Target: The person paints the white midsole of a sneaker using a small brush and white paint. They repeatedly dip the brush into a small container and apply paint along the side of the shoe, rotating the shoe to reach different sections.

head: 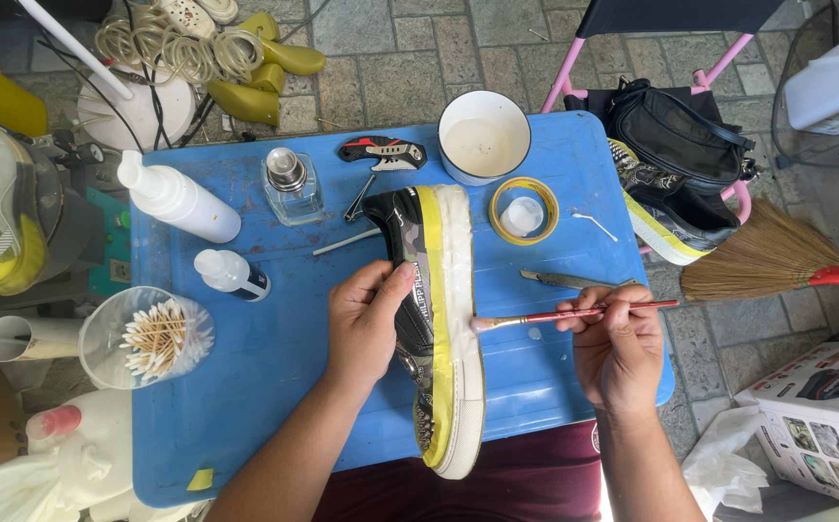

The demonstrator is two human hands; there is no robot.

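A black patterned sneaker (412, 242) lies on its side on the blue table (274, 367), its white sole (463, 319) turned up and edged with yellow masking tape. My left hand (366, 324) grips the sneaker's upper and holds it steady. A thin red-handled paintbrush (574, 313) is pinched in my right hand (618, 353), and its bristle tip touches the white sole near the middle. A white cup of white liquid (483, 135) stands just beyond the shoe's toe.
On the table: a yellow tape roll (524, 211), a glass bottle (291, 186), two white bottles (176, 198), a cup of cotton swabs (154, 336), a folding knife (382, 151), a blade (560, 280). The second sneaker (666, 217) and a black bag (676, 135) sit at right, beside a broom (767, 259).
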